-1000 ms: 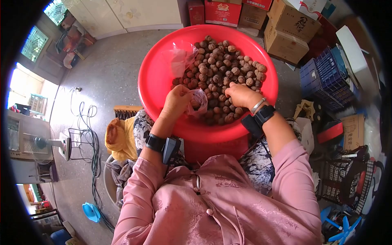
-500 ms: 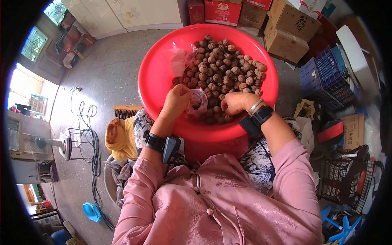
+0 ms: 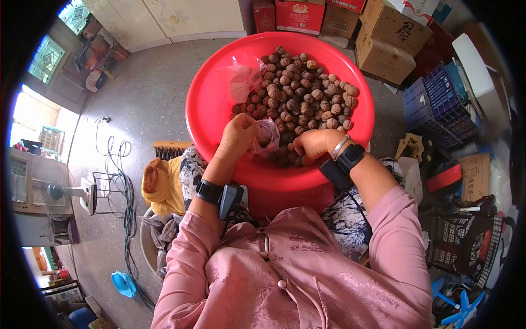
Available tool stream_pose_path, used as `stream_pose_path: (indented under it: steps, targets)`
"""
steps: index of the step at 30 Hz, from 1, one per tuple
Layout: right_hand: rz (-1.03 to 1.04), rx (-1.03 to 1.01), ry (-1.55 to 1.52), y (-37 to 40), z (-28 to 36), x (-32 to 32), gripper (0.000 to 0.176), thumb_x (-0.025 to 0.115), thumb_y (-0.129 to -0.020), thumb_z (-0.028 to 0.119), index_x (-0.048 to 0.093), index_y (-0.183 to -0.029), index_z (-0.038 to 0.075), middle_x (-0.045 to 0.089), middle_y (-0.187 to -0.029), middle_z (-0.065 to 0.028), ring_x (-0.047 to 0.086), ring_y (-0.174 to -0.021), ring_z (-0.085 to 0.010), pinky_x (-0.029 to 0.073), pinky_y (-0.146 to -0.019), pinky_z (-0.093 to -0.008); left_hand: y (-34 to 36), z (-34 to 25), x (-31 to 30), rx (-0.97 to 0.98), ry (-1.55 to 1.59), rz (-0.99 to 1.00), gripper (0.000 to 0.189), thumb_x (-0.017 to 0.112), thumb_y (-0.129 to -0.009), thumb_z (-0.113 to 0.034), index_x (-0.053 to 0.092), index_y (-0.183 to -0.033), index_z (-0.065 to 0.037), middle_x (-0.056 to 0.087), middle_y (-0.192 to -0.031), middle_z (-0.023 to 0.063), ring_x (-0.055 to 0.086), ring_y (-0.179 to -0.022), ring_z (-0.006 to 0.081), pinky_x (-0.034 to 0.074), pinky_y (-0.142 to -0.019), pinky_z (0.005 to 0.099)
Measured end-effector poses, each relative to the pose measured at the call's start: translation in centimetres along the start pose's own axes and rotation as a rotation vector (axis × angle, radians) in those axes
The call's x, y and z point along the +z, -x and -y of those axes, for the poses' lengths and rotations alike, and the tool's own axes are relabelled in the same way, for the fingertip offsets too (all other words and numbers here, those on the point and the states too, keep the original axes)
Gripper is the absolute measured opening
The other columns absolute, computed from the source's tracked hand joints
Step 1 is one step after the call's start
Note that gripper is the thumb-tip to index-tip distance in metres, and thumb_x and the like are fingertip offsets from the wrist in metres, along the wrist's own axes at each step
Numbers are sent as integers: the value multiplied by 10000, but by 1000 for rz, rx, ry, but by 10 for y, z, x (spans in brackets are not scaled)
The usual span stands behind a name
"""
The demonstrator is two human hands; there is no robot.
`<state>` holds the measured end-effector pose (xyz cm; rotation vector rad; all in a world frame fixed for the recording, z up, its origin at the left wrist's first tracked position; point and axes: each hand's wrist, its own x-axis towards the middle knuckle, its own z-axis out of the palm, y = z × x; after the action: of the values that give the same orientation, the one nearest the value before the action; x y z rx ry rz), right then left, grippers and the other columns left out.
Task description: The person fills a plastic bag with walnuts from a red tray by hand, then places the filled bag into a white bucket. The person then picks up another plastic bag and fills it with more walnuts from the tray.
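Note:
A big red basin [image 3: 211,118] rests at my lap, with a heap of walnuts [image 3: 298,90] in its middle and right side. My left hand [image 3: 239,134] pinches the rim of a small clear plastic bag [image 3: 267,137], which has something brown inside. Just right of that bag, my right hand [image 3: 319,144] reaches down into the near side of the heap, fingers curled; what the fingertips hold, if anything, is hidden. Another thin clear bag [image 3: 239,82] lies in the basin, left of the heap.
Cardboard boxes [image 3: 386,55] and a blue crate [image 3: 438,104] stand at the right back. Black cables [image 3: 127,203] run over the floor on the left, near a fan [image 3: 68,191]. A yellow cloth item [image 3: 163,189] and a brush [image 3: 171,149] are beside the basin.
My right hand has moved slightly left, nearer the bag and lower among the walnuts. My left hand and the bag have hardly moved.

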<state>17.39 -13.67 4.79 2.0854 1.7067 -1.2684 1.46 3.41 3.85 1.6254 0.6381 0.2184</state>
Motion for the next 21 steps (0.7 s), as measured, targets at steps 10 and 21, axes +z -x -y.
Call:
stream_pose_path:
  steps: [10, 21]
  targets:
    - [-370, 15, -307, -4, -12, -3, 329, 769, -760, 272, 683, -953, 20, 705, -838, -120, 670, -785, -208, 527, -699, -338, -3, 7, -1, 44, 41, -3, 98, 584, -887, -71, 536, -921, 8, 603, -678, 87, 545, -412, 162, 441, -356, 285]
    - [-367, -139, -898, 16, -4, -14, 295, 693, -789, 76, 626, -1072, 25, 647, -892, -22, 582, -718, -86, 498, -654, -248, -4, 6, -1, 16, 37, 19, 107, 585, -899, -82, 537, -927, 10, 604, -670, 93, 546, -406, 168, 442, -349, 292]
